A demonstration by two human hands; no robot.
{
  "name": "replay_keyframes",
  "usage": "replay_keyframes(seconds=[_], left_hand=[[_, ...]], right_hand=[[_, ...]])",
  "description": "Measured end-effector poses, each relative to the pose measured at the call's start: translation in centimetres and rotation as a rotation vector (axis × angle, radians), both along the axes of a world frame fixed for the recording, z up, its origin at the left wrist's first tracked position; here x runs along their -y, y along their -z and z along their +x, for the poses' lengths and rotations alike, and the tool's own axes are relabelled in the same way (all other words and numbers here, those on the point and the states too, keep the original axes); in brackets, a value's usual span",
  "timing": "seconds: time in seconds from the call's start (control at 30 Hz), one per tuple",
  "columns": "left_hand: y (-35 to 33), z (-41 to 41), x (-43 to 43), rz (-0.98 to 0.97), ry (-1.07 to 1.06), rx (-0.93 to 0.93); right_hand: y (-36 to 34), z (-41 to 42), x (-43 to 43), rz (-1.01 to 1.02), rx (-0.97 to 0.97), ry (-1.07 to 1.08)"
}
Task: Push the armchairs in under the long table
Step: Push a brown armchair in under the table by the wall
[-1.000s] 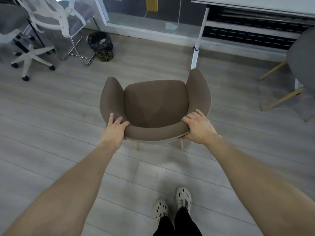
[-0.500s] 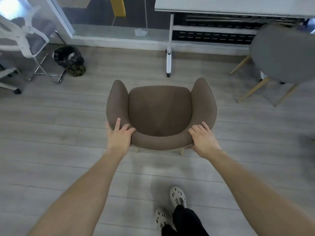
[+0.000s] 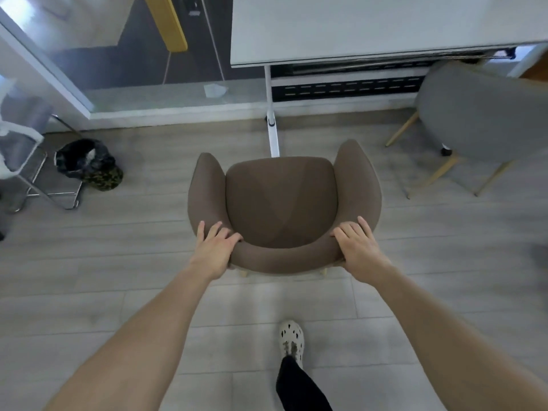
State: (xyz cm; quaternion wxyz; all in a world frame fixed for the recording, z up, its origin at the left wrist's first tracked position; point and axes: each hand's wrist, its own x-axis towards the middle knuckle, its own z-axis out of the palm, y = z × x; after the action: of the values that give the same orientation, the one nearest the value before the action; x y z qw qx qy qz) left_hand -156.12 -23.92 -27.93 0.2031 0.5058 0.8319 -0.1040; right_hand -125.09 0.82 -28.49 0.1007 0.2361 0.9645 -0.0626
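From the head view, I am standing behind a brown armchair and looking down onto its seat. It is sitting on the wood-look floor, facing away from me toward the long white table, whose near edge is lying at the far side of the scene. The chair's front edge is just reaching the white table leg, but the seat is not under the tabletop.

My left hand is gripping the left end of the curved backrest, fingers curling over the top rim and thumb going underneath. My right hand is clasping the right end of the same rim in a matching hold, fingers draped over the top and pointing far. Both forearms are stretching out nearly straight from the near corners, converging on the chair's back.

A grey chair with pale wooden legs is standing to the right, near the table. At the far left, a small bin with a dark liner is sitting beside a white-framed chair. My one visible foot, in a white perforated shoe, is planted behind the armchair, between my arms.
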Motion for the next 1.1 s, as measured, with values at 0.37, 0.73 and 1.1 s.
replay_keyframes(seconds=[0.37,0.73,1.1], left_hand=[[0.1,-13.7,-15.1,-0.008,0.060,0.050],[-0.5,-25.9,-28.9,-0.002,0.149,0.097],[-1.2,-32.5,-35.9,-0.036,0.233,0.112]], right_hand=[[-1.0,-12.7,-12.5,-0.108,-0.051,0.115],[-2.1,-24.3,-24.2,-0.145,0.018,0.235],[-2.3,-29.9,-28.7,-0.156,0.037,0.314]])
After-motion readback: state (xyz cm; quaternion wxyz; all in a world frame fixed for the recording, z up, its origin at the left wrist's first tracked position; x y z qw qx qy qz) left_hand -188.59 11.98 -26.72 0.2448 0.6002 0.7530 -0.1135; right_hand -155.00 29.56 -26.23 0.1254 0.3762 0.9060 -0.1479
